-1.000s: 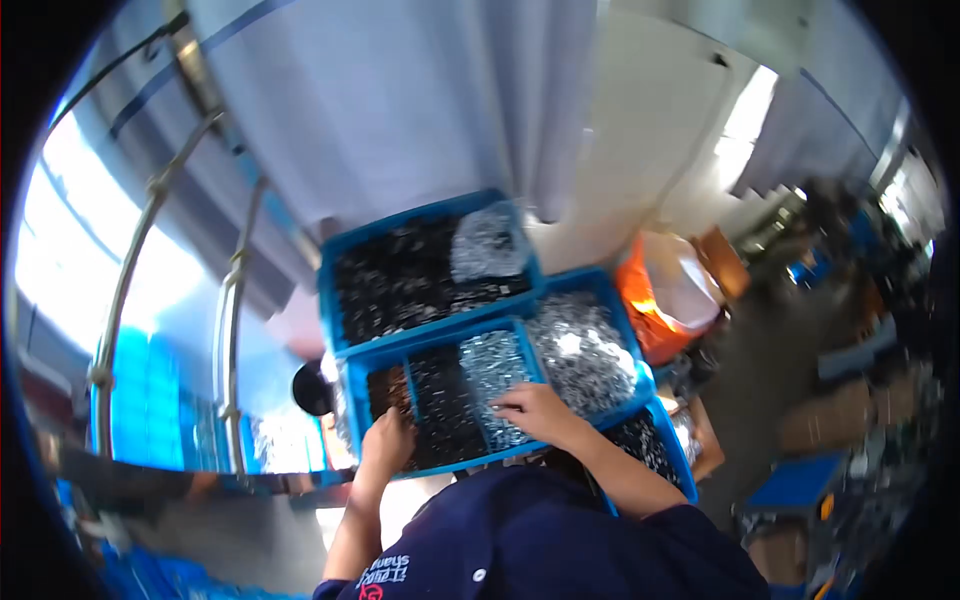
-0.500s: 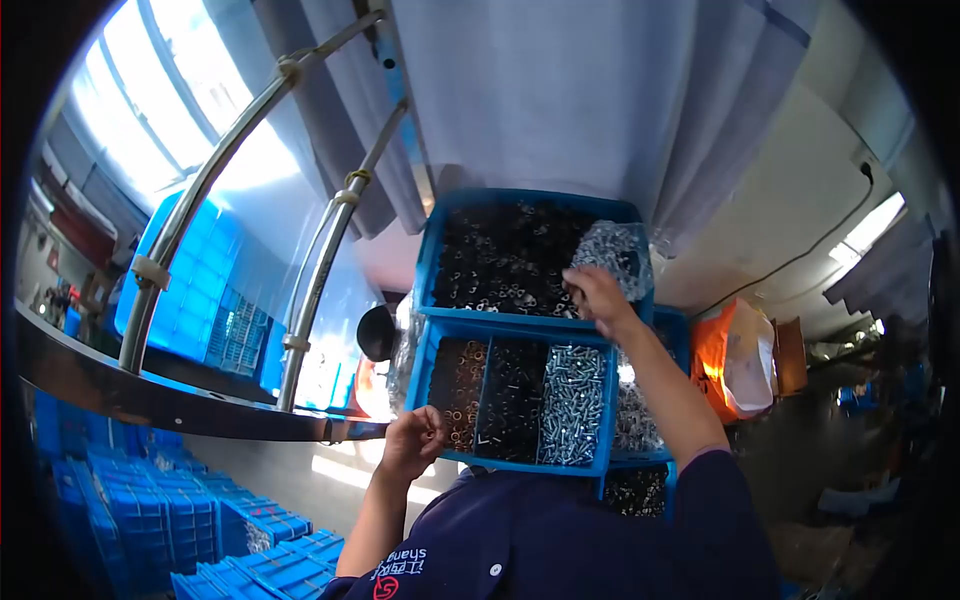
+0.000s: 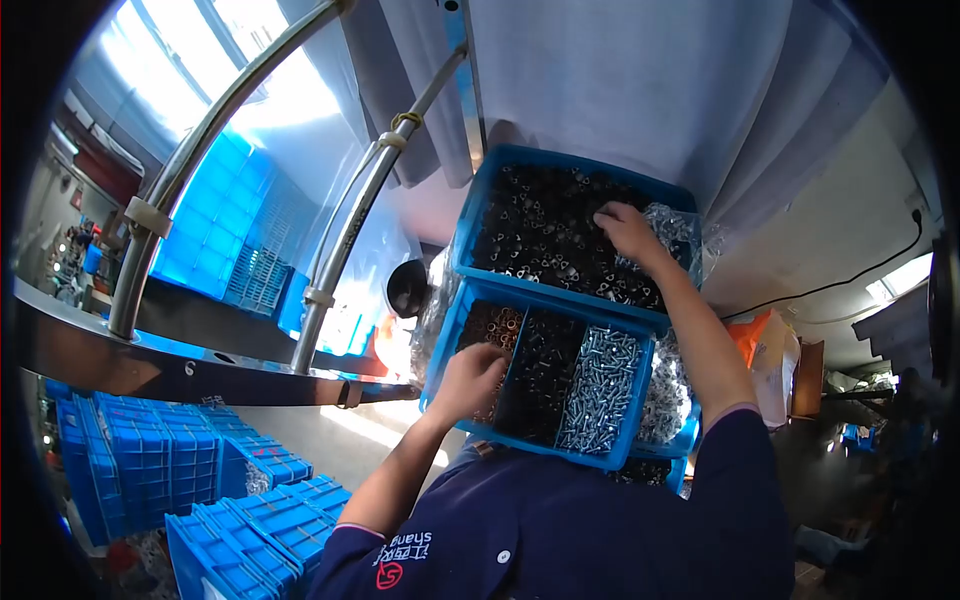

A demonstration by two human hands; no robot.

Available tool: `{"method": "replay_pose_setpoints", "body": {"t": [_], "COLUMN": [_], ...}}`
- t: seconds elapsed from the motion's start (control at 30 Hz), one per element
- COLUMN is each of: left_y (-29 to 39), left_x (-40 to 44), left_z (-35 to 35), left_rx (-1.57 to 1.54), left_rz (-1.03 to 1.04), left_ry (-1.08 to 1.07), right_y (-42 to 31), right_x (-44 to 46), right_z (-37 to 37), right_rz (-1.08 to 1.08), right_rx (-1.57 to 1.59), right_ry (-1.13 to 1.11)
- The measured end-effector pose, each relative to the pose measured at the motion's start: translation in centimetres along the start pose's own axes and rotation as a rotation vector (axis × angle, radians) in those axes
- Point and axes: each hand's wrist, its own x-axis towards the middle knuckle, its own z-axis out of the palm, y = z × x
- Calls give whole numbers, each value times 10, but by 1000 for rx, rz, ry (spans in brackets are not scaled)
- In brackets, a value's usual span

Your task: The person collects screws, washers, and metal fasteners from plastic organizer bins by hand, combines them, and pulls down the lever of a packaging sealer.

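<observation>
My left hand (image 3: 473, 380) is over the left compartment of a divided blue tray, above copper-coloured rings (image 3: 490, 326). Its fingers are curled together, and anything between them is hidden. Small black parts (image 3: 543, 375) fill the middle compartment; silvery screws (image 3: 602, 385) lie in the right one. My right hand (image 3: 630, 232) reaches into the large blue bin (image 3: 560, 290) behind, its fingers bent together at the dark metal pieces (image 3: 540, 225). What its fingertips pinch, if anything, is too small to make out. A clear plastic bag (image 3: 678, 232) lies beside that hand.
To the right of the tray stands another blue bin with clear-looking small parts (image 3: 668, 395). On the left are a metal tube frame (image 3: 345, 230), a black bowl-shaped object (image 3: 407, 288) and stacked blue crates (image 3: 160, 450). A carton (image 3: 808, 375) stands at right.
The view has shifted, so the bins appear farther right. My left hand has moved from the tray's front left corner over the rings. My right hand has moved farther back in the large bin.
</observation>
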Motion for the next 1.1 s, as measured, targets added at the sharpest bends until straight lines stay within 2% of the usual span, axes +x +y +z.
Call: {"method": "replay_pose_setpoints", "body": {"t": [0.07,0.1,0.13,0.2,0.27,0.33,0.37,0.47,0.5,0.6,0.63,0.7,0.73,0.8,0.87,0.93,1.03,1.1], "left_y": [20,27,25,11,8,9,11,19,30,63,74,96,106,117,132,131,112,108], "left_x": [14,21,26,44,50,54,54,52,52,42,35,23,18,8,-2,-7,-7,-12], "left_z": [9,17,21,39,44,40,36,21,14,-1,-3,-3,-1,11,20,42,68,70], "left_rx": [353,398,505,714,771,755,772,553,494,333,268,137,120,143,301,425,726,637], "left_rz": [196,118,130,169,145,161,143,245,199,112,150,225,328,522,641,688,746,797], "left_ry": [115,108,76,7,-53,-59,-77,-13,-79,-212,-253,-332,-373,-395,-415,-417,-529,-473], "right_y": [-29,-37,-45,-59,-50,-35,-37,-70,-74,-57,-63,-63,-66,-80,-91,-91,-69,-60], "right_x": [-45,-72,-98,-143,-182,-214,-233,-254,-258,-266,-267,-267,-267,-262,-259,-265,-271,-269], "right_z": [-21,-20,-16,-10,2,16,20,5,3,4,3,15,22,38,50,55,64,62], "right_rz": [493,567,636,714,719,582,185,266,307,628,643,723,763,834,907,841,764,704], "right_rx": [963,1129,1294,1277,1232,716,228,30,151,979,1257,1512,1640,1646,1649,1676,1811,1895], "right_ry": [-272,-278,-276,-218,-210,-275,-159,-189,-168,-83,-27,3,19,41,61,-10,-129,-204]}}
